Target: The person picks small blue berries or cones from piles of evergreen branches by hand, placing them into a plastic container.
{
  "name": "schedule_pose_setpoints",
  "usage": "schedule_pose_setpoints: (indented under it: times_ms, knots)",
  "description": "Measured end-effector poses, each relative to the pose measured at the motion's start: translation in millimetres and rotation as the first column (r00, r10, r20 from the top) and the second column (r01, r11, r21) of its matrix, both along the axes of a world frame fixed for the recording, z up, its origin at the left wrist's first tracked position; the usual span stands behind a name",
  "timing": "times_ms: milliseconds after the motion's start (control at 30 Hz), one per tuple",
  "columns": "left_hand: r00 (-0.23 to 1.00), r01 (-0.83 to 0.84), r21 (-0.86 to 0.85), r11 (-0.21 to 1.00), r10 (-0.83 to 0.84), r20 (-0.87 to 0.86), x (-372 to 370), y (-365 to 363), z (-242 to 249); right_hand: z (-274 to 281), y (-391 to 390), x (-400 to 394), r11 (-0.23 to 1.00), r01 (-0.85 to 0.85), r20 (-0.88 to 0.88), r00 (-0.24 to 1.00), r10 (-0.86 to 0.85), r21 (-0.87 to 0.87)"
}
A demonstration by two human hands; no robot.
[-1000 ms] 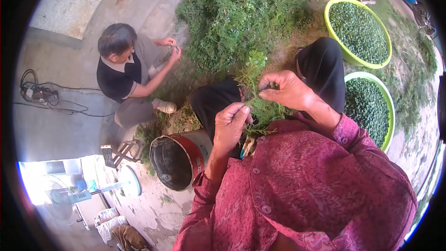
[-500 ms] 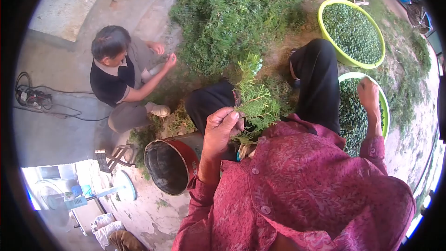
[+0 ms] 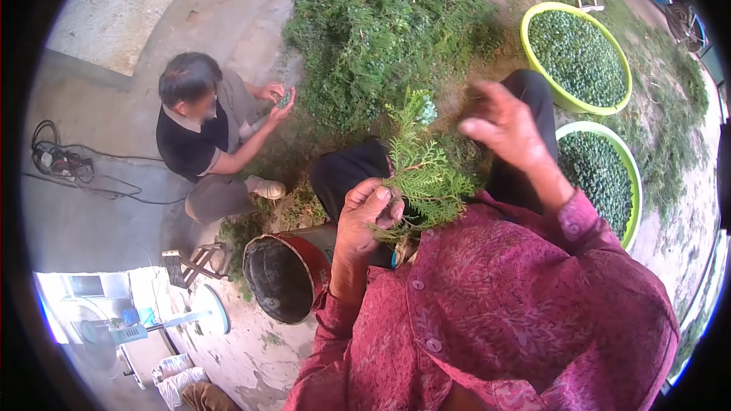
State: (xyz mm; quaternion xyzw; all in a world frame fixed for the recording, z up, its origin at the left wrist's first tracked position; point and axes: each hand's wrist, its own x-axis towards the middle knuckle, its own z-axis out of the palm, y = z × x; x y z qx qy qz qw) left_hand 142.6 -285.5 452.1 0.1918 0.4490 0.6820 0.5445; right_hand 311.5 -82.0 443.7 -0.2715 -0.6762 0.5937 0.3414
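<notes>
My left hand [image 3: 364,217] pinches a green conifer sprig [image 3: 426,175] by its stem, in front of my chest. Its flat, scaly leaves fan out to the right, and a pale bluish-green cone cluster [image 3: 426,111] sits at its upper end. My right hand [image 3: 506,125], somewhat blurred, hangs over my knee to the right of the sprig. Its fingers are apart and nothing shows in them. Below and right of that hand stands a light-green tub [image 3: 636,183] filled with small green cones.
Beyond it stands a yellow-green tub [image 3: 626,68], also full of cones. A pile of cut branches [image 3: 381,30] lies ahead. A co-worker [image 3: 199,125] sits at left, holding green cones. A dark-lined bucket [image 3: 278,278], small stool [image 3: 194,265], fan [image 3: 209,308] and cables [image 3: 65,160] are nearby.
My right hand has moved from the light-green tub up and left toward the sprig, and its fingers have opened. My left hand keeps the sprig in nearly the same place.
</notes>
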Motion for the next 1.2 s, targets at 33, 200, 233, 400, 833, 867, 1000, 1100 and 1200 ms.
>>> schedule_pose_setpoints:
  times_ms: [33, 200, 233, 400, 833, 867, 1000, 1100, 1200]
  knots:
    - [1.0, -0.013, 0.004, 1.0, 0.013, 0.007, 0, -1, 1, -1, -3, -18, 0.99, -0.015, -0.037, 0.999, 0.02, 0.138]
    - [0.997, 0.05, 0.057, 0.997, -0.053, 0.056, -4, -6, 0, 19, -17, -52, 0.871, -0.004, -0.025, 1.0, 0.018, 0.491]
    - [0.997, 0.052, 0.058, 0.997, -0.055, 0.057, -2, -7, 0, 20, -18, -55, 0.825, 0.024, -0.059, 0.998, 0.011, 0.565]
    - [0.995, 0.093, -0.06, 0.994, -0.095, -0.042, 2, -5, 19, 27, -19, -56, 0.785, 0.049, -0.073, 0.997, -0.004, 0.618]
    - [0.685, 0.082, -0.13, 0.988, -0.151, -0.713, -9, 29, 28, 35, -34, -63, 0.843, -0.058, -0.045, 0.994, 0.097, 0.535]
    - [0.76, 0.037, -0.15, 0.988, -0.125, -0.637, -6, 29, 26, 33, -33, -63, 0.843, -0.044, -0.049, 0.995, 0.084, 0.536]
    - [0.825, -0.043, -0.12, 0.992, -0.033, -0.564, 7, 31, 16, 29, -35, -66, 0.844, -0.023, -0.081, 0.994, 0.078, 0.536]
    - [0.806, -0.092, -0.088, 0.992, 0.022, -0.591, 11, 30, 16, 20, -39, -70, 0.839, -0.016, -0.031, 0.999, 0.039, 0.544]
    - [0.816, -0.09, -0.07, 0.994, 0.033, -0.578, 11, 29, 17, 9, -35, -71, 0.832, -0.092, 0.056, 0.996, 0.074, 0.547]
